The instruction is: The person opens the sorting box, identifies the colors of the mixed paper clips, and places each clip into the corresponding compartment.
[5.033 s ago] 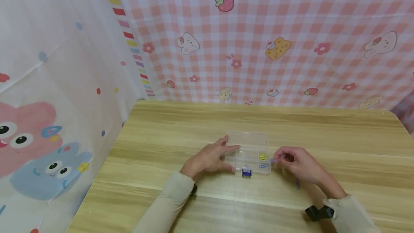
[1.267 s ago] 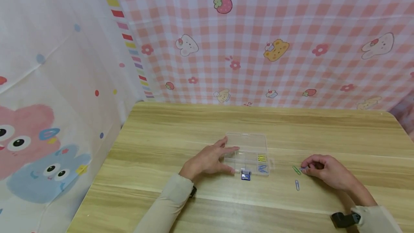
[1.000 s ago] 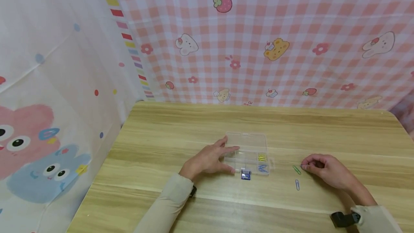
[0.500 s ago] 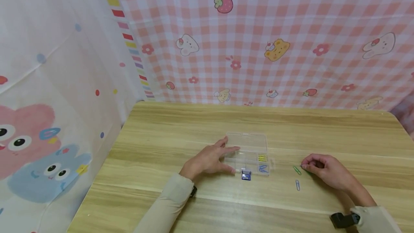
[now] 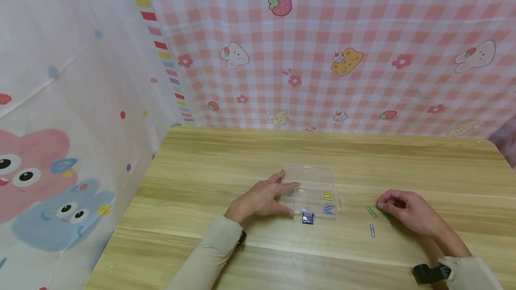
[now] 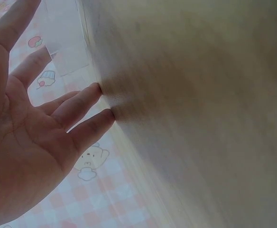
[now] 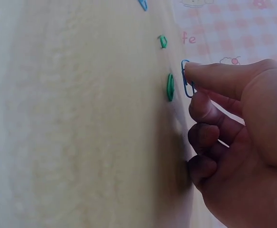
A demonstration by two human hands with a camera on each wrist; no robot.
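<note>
A clear plastic compartment box (image 5: 308,174) stands with its lid open on the table. Yellow paper clips (image 5: 328,197) lie in one right-hand compartment, blue paper clips (image 5: 329,210) in the one nearer me. My left hand (image 5: 260,198) rests at the box's left side, fingers spread and mostly straight. To the right of the box, my right hand (image 5: 407,211) pinches a blue paper clip (image 7: 188,80) between thumb and index finger, just above the wood. Beside those fingertips lie two green paper clips (image 7: 170,87). Another blue paper clip (image 5: 372,231) lies nearer me.
A small dark-blue piece with a clear middle (image 5: 307,218) sits at the box's front edge. The wooden table (image 5: 225,155) ends at a pink checked cloth (image 5: 258,26) behind and a white printed cloth (image 5: 92,102) on the left.
Five seconds ago my right hand held a blue clip at the box; it has since moved right to the loose clips. More blue shows in the front compartment. My left hand stays put.
</note>
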